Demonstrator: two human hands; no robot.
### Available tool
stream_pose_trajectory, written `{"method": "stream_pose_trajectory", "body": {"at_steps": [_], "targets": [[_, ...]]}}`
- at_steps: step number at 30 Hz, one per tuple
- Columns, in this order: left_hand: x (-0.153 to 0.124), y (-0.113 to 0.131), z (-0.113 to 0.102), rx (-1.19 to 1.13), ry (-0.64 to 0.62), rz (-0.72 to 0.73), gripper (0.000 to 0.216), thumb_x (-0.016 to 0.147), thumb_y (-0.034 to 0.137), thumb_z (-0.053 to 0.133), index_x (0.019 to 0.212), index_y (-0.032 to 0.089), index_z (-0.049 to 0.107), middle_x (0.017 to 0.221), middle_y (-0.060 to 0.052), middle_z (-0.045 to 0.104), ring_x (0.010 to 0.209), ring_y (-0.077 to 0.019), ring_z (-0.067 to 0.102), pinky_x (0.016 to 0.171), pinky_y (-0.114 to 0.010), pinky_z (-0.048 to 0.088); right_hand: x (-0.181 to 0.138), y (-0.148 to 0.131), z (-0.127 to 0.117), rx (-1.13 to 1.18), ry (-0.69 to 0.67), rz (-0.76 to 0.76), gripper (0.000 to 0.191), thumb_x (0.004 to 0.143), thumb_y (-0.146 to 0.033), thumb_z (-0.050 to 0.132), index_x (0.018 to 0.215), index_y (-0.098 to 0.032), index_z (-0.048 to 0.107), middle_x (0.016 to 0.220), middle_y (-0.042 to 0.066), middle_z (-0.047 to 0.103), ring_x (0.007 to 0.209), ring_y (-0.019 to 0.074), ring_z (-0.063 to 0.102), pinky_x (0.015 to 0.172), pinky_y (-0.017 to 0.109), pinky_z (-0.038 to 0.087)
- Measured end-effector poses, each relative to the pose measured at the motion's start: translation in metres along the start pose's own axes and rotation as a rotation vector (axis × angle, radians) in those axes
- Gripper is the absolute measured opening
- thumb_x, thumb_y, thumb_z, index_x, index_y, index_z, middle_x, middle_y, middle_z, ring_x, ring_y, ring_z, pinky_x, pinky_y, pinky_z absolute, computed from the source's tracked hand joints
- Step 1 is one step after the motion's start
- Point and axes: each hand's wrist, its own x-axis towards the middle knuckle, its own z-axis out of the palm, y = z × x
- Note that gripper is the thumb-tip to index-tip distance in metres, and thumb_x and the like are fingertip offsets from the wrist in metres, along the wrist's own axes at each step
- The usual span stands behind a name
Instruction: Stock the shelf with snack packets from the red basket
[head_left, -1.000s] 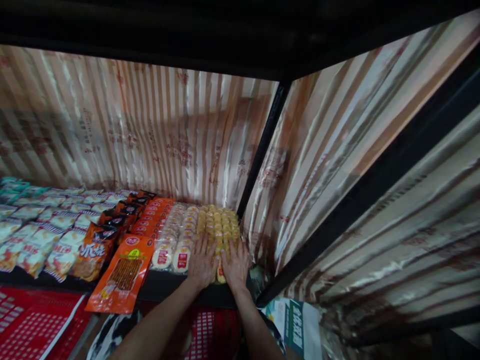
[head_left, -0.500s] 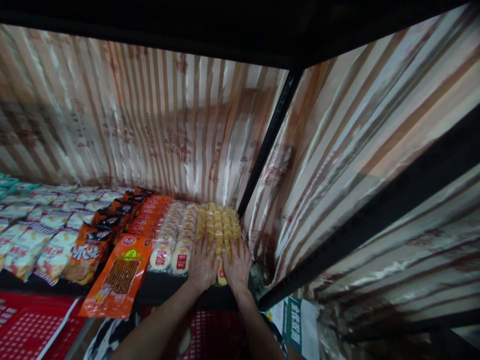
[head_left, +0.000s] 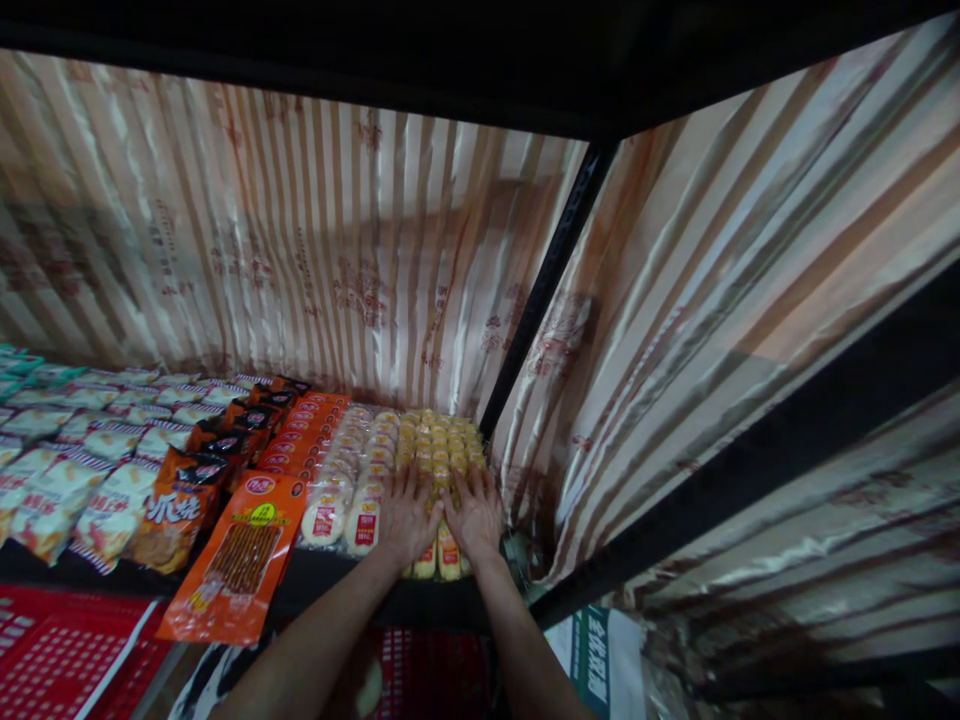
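My left hand [head_left: 409, 518] lies open, fingers spread, over the left part of the yellow packaged snacks [head_left: 446, 450]. Beside it, my right hand [head_left: 474, 510] rests open on the same rows, thumb close to the left one. Both palms hide part of the front packs. To the left stand rows of clear-wrapped pale round cakes [head_left: 367, 515] with red labels. Farther left an orange snack packet [head_left: 240, 555], showing brown sticks, hangs over the shelf edge, in front of more orange packets [head_left: 306, 430].
Orange-black bags [head_left: 176, 510] and several white snack bags [head_left: 56, 500] fill the shelf's left side. A dark shelf post [head_left: 551, 285] rises behind the right corner. Red baskets [head_left: 67, 650] stand below. Striped sheeting [head_left: 300, 230] covers the back. A white-green package [head_left: 596, 650] lies low right.
Both hands have shifted slightly over the yellow packs, the right one a little leftward at the palm. More of the yellow front packs shows below the hands. The view has moved slightly.
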Motion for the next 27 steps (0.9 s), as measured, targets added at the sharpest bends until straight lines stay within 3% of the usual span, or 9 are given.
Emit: {"method": "stream_pose_trajectory", "body": {"at_steps": [5, 10, 16, 27], "targets": [[-0.001, 0.002, -0.003, -0.014, -0.005, 0.004, 0.043, 0.086, 0.041, 0.042, 0.121, 0.019, 0.054, 0.130, -0.012, 0.051, 0.122, -0.0297, 0.041, 0.103, -0.052, 0.028, -0.002, -0.002, -0.001, -0.005, 0.004, 0.005, 0.042, 0.084, -0.040, 0.045, 0.120, -0.023, 0.058, 0.136, 0.009, 0.045, 0.125, 0.0290, 0.034, 0.099, 0.043, 0.029], [0.006, -0.001, -0.003, -0.011, 0.013, -0.015, 0.043, 0.086, 0.041, 0.042, 0.121, 0.019, 0.054, 0.134, -0.011, 0.047, 0.124, -0.0291, 0.040, 0.103, -0.051, 0.027, 0.004, -0.006, -0.008, -0.011, -0.021, 0.034, 0.044, 0.086, -0.042, 0.041, 0.124, -0.023, 0.054, 0.139, 0.008, 0.042, 0.130, 0.0288, 0.027, 0.101, 0.042, 0.025], [0.019, -0.003, 0.001, 0.026, -0.045, -0.037, 0.043, 0.087, 0.037, 0.038, 0.124, 0.019, 0.052, 0.136, -0.011, 0.045, 0.128, -0.0281, 0.035, 0.106, -0.050, 0.023, 0.023, -0.010, -0.014, -0.024, -0.171, 0.009, 0.047, 0.089, -0.043, 0.035, 0.131, -0.024, 0.047, 0.144, 0.007, 0.034, 0.136, 0.0259, 0.017, 0.106, 0.040, 0.016], [0.021, 0.000, -0.004, 0.012, -0.133, -0.043, 0.043, 0.088, 0.035, 0.034, 0.123, 0.018, 0.052, 0.135, -0.008, 0.046, 0.130, -0.0274, 0.031, 0.107, -0.048, 0.021, 0.027, -0.009, -0.006, -0.040, -0.226, -0.024, 0.045, 0.091, -0.039, 0.031, 0.130, -0.024, 0.048, 0.138, 0.008, 0.043, 0.133, 0.0229, 0.027, 0.107, 0.038, 0.013]]}}
